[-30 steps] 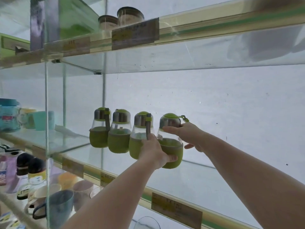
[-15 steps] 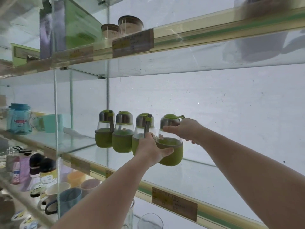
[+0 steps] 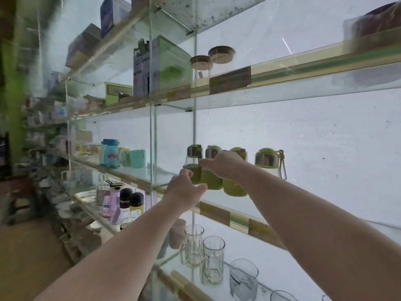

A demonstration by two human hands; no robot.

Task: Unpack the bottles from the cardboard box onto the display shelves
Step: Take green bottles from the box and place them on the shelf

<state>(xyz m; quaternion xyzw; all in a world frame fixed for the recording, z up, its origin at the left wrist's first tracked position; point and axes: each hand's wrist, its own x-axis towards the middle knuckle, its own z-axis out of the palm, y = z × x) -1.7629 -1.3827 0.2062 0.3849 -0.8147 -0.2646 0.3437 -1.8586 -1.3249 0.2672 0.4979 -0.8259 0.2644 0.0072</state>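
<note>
Four green-sleeved glass bottles with steel collars and green caps stand in a row on the middle glass shelf (image 3: pixel 238 221). My left hand (image 3: pixel 184 191) grips the green base of the leftmost bottle (image 3: pixel 193 151) from the front. My right hand (image 3: pixel 222 165) reaches across the third bottle (image 3: pixel 235 190), and its fingers wrap the glass body of the second bottle (image 3: pixel 211 181). The rightmost bottle (image 3: pixel 269 161) stands free, apart from the others, its strap hanging on the right. The cardboard box is out of view.
A vertical glass divider (image 3: pixel 153 148) stands just left of the row. Glass mugs (image 3: pixel 213 259) and a tumbler (image 3: pixel 244 279) stand on the shelf below. Lidded jars (image 3: pixel 221 54) sit on the shelf above. A blue bottle (image 3: pixel 110 153) and cups stand beyond the divider.
Both hands have let go of the rightmost bottle and moved left, the left hand to the leftmost bottle and the right to the second. My view has swung left and pulled back.
</note>
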